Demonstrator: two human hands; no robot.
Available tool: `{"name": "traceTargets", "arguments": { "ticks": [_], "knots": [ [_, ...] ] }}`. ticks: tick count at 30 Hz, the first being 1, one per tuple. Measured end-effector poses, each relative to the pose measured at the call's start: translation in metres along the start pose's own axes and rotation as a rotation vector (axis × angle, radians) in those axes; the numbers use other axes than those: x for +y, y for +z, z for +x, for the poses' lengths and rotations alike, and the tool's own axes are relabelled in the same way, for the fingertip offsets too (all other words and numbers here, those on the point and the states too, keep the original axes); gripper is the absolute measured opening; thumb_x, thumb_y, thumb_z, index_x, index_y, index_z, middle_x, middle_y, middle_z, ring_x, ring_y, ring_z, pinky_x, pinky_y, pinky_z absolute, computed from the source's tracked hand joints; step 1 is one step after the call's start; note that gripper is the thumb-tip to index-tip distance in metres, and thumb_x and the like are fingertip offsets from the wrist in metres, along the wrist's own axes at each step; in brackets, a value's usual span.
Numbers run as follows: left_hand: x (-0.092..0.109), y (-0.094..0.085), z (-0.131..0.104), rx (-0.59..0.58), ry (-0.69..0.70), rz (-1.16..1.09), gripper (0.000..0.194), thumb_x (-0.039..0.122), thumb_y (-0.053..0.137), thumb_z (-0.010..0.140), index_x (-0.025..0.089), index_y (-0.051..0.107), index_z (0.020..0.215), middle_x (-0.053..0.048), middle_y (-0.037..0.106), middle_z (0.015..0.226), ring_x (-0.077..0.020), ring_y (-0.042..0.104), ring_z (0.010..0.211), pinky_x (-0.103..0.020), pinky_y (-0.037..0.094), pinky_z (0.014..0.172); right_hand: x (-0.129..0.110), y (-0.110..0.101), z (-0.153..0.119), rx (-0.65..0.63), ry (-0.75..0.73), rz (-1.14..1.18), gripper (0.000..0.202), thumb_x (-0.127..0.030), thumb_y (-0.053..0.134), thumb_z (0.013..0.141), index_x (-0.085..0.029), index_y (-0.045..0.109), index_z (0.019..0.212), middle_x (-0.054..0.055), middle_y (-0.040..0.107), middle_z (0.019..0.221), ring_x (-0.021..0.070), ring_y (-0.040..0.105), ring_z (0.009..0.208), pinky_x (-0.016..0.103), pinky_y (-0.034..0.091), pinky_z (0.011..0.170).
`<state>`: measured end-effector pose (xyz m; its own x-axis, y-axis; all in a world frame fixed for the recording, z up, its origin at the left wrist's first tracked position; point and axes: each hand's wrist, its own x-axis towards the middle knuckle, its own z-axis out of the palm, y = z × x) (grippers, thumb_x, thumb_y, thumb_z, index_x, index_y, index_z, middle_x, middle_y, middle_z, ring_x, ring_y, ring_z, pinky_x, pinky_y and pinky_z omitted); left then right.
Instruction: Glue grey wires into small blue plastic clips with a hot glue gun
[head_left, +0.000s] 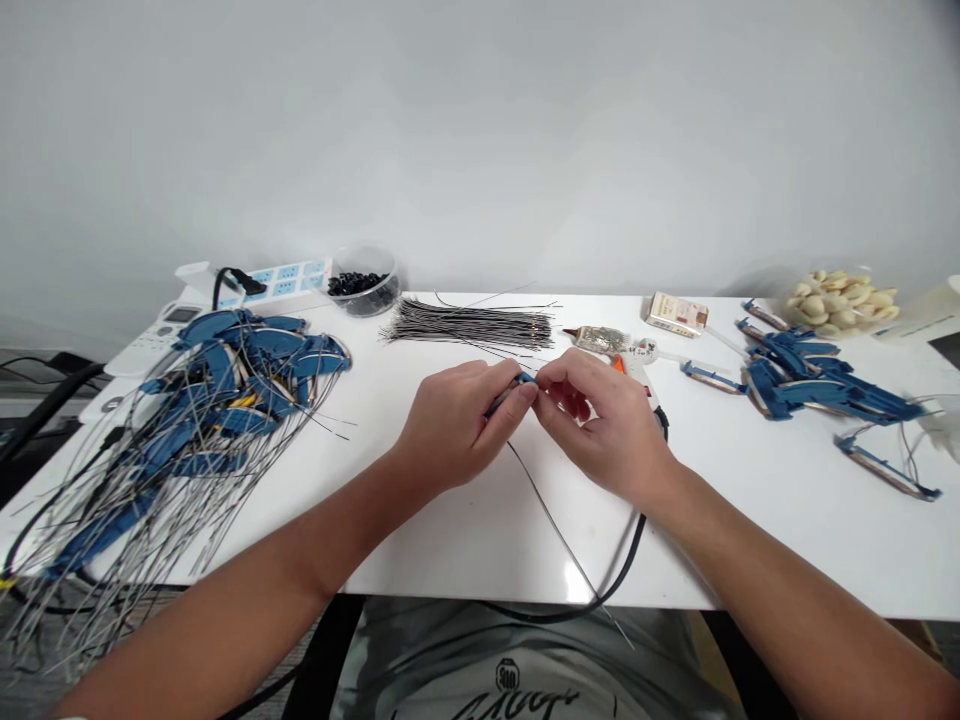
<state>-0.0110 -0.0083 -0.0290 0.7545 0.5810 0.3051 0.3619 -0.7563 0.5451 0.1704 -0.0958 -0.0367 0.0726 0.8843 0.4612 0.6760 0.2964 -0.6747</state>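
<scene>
My left hand (469, 418) is closed around a small blue plastic part (513, 384), mostly hidden by the fingers. The fingertips of my right hand (604, 418) are pinched together at the right end of that part, touching the left fingertips. What the right fingers pinch is too small to make out. From under the hands a thin grey wire (555, 522) runs down past the front edge of the table. Just beyond the hands lies a bundle of thin dark wires (472, 326).
Blue parts with long wires (217, 400) are heaped at left, beside a power strip (289, 284) and a tub of black pieces (362, 285). At right lie a glue gun (600, 340), a small box (675, 314), more blue parts (802, 375) and a bag of beige pieces (840, 300). A black cable (630, 560) curves near my right arm.
</scene>
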Motion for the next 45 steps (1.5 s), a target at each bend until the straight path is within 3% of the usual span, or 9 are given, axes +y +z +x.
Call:
{"name": "traceTargets", "arguments": {
  "ticks": [21,26,33,45],
  "knots": [
    [-0.001,0.002,0.001,-0.029,-0.034,-0.046,0.037,0.040,0.042,0.110,0.019,0.048,0.081,0.002,0.045,0.066,-0.0141,0.040,0.063,-0.033,0.025,0.063,0.004,0.003,-0.001,0.019,-0.023,0.006,0.009,-0.014,0.064,0.093,-0.020,0.059,0.088,-0.004,0.054,0.077,0.0086,0.047,0.066,0.024,0.040,0.061],
    [0.000,-0.002,0.001,-0.119,-0.075,-0.272,0.034,0.039,0.041,0.110,0.019,0.048,0.083,0.003,0.048,0.068,-0.0141,0.042,0.063,-0.032,0.028,0.062,0.003,0.003,-0.001,0.040,-0.024,-0.008,0.009,-0.017,0.064,0.095,-0.020,0.060,0.088,-0.004,0.055,0.076,0.0084,0.047,0.064,0.024,0.040,0.059],
    [0.008,0.000,0.003,-0.237,-0.282,-0.769,0.034,0.030,0.030,0.110,0.018,0.051,0.086,0.000,0.054,0.076,-0.0148,0.047,0.072,-0.030,0.037,0.068,0.002,0.002,0.000,0.074,-0.014,-0.015,0.011,-0.016,0.065,0.092,-0.019,0.059,0.084,-0.005,0.056,0.074,0.0074,0.047,0.063,0.023,0.039,0.056],
    [0.007,0.007,0.003,-0.223,-0.322,-0.892,0.031,0.030,0.035,0.109,0.017,0.053,0.087,-0.001,0.055,0.077,-0.0135,0.047,0.071,-0.027,0.038,0.066,0.001,0.001,-0.001,0.059,0.059,-0.033,0.009,-0.017,0.063,0.092,-0.020,0.062,0.083,-0.006,0.057,0.072,0.0079,0.047,0.061,0.025,0.040,0.056]
  ]
}}
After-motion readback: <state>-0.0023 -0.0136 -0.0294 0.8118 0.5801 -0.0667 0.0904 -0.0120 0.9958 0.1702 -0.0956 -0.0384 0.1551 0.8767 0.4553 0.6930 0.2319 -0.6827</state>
